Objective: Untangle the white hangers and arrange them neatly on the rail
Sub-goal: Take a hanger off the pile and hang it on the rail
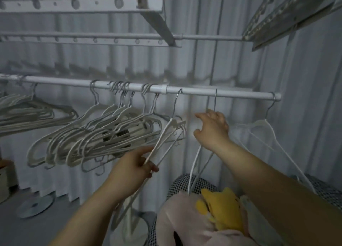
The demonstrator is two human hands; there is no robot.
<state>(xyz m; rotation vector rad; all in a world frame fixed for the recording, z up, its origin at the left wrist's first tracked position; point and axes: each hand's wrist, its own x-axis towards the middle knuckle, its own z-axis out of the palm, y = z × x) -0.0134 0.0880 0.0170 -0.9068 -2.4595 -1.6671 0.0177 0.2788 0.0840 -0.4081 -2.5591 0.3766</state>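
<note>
1. The left hand (136, 165) gripped the lower arm of a white hanger (160, 140), fingers and thumb closed round it. That hanger's hook sat over the rail (240, 94), and its body swung out towards the person
2. The right hand (212, 129) was raised at the neck of a second hanger (192, 169), hooked further right on the rail. Its fingers were half curled, and I could not tell whether they held the neck or only touched it
3. To the left hung a crowded cluster (103, 134), hooks bunched and bodies slanted and interlocked. Another bunch (27, 114) hung at the far left, and a lone hanger (266, 127) near the rail's right end
4. The step in hand looked like spacing freed hangers along the open right stretch, with most of the tangle not yet sorted
5. The next move probably called for turning the left hand's hanger square to the rail and letting it hang straight, then lifting one hook at a time out of the cluster so no arms snag
</note>
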